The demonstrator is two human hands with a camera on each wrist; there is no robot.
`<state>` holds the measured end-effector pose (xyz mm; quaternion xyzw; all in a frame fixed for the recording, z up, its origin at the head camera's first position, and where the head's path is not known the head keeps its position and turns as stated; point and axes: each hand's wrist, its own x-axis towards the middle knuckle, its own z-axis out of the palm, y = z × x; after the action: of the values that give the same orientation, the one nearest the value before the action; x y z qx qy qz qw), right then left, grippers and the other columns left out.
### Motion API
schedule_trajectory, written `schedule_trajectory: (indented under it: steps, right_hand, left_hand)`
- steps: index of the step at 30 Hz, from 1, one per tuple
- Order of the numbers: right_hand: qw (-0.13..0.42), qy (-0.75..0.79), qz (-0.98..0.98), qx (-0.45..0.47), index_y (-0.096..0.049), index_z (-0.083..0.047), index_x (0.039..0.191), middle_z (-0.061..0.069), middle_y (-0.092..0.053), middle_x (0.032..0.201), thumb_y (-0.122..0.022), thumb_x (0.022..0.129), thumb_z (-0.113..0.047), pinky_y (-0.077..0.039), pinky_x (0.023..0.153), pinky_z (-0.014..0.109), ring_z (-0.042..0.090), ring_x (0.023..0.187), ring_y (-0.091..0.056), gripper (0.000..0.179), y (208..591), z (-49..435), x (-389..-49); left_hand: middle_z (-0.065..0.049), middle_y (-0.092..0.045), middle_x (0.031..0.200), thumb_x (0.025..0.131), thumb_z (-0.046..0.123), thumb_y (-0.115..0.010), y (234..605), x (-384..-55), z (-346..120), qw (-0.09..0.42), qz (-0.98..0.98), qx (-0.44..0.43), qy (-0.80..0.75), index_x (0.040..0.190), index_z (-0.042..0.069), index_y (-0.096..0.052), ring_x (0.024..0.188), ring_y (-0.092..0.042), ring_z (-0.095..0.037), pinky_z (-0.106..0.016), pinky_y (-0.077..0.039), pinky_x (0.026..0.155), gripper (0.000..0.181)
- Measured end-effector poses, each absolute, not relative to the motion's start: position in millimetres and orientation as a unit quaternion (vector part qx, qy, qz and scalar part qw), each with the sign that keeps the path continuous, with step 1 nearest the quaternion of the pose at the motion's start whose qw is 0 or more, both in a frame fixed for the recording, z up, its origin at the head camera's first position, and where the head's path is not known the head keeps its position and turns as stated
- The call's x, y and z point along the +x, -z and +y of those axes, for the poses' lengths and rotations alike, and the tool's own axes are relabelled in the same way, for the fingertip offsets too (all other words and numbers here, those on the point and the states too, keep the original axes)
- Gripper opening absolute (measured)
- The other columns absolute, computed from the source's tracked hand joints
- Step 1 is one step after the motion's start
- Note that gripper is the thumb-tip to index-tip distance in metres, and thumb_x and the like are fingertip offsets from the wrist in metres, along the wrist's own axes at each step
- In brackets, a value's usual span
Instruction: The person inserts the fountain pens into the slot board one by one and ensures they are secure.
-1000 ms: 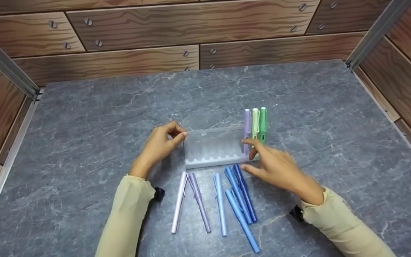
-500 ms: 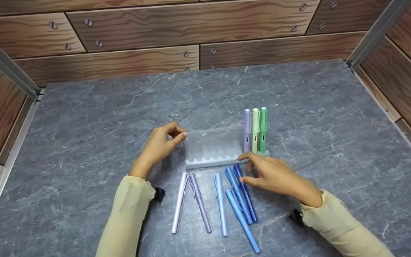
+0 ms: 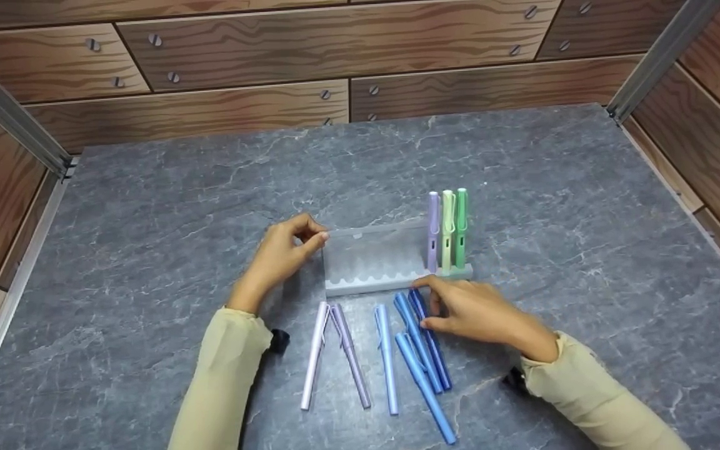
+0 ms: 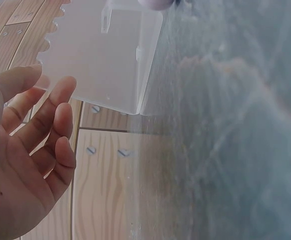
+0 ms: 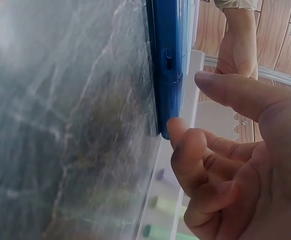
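My left hand (image 3: 282,253) pinches the upper left corner of a clear, frosted pen stand (image 3: 369,253) between thumb and forefinger; the left wrist view shows the stand's scalloped edge. Three pens stand upright in its right end: purple (image 3: 433,228), pale yellow-green (image 3: 447,231) and green (image 3: 460,228). Over a dark blue pen (image 3: 438,362) lying on the table, my right hand (image 3: 482,312) has its thumb and forefinger spread. In the right wrist view the forefinger is at that pen's (image 5: 168,75) end; firm contact cannot be told.
In front of the stand lie more pens: a pale lilac one (image 3: 314,359), a purple one (image 3: 350,356), a light blue one (image 3: 386,359) and two mid-blue ones, one (image 3: 425,387) nearest the front. Wood-patterned walls (image 3: 335,50) enclose the grey marbled table (image 3: 179,200).
My right hand has moved down from the upright purple pen to the dark blue pen's upper end. The left hand stays at the stand's corner.
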<state>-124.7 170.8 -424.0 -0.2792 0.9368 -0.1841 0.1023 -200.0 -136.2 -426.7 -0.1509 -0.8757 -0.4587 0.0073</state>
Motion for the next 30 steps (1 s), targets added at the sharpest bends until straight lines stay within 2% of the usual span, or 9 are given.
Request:
schedule_trajectory:
  steps: [15,23,30]
  right_hand:
    - [0.149,0.179,0.931,-0.28,-0.053,-0.01,0.13,-0.009,-0.057,0.075,-0.077,0.079,-0.027,-0.041,0.059,0.024,0.003,0.064,-0.048,0.059,423,165,-126]
    - [0.169,0.176,0.93,-0.275,-0.05,-0.011,0.132,-0.009,-0.057,0.073,-0.078,0.077,-0.024,-0.04,0.058,0.023,0.003,0.063,-0.047,0.063,420,165,-125]
    - [0.184,0.149,0.939,-0.249,-0.048,-0.012,0.134,-0.006,-0.052,0.068,-0.079,0.076,-0.025,-0.037,0.052,0.027,0.009,0.059,-0.046,0.067,420,159,-122]
  left_hand:
    - [-0.007,-0.073,0.089,0.092,0.019,-0.065,426,-199,-137,0.005,-0.875,-0.151,0.459,0.094,0.007,-0.069,0.081,-0.063,-0.018,-0.028,-0.045,0.071,0.013]
    - [-0.007,-0.072,0.088,0.092,0.019,-0.065,425,-199,-137,0.006,-0.875,-0.154,0.459,0.093,0.007,-0.068,0.079,-0.061,-0.018,-0.028,-0.044,0.07,0.013]
    - [-0.007,-0.072,0.089,0.093,0.02,-0.064,425,-198,-137,0.002,-0.877,-0.151,0.457,0.093,0.007,-0.068,0.08,-0.062,-0.018,-0.029,-0.044,0.071,0.013]
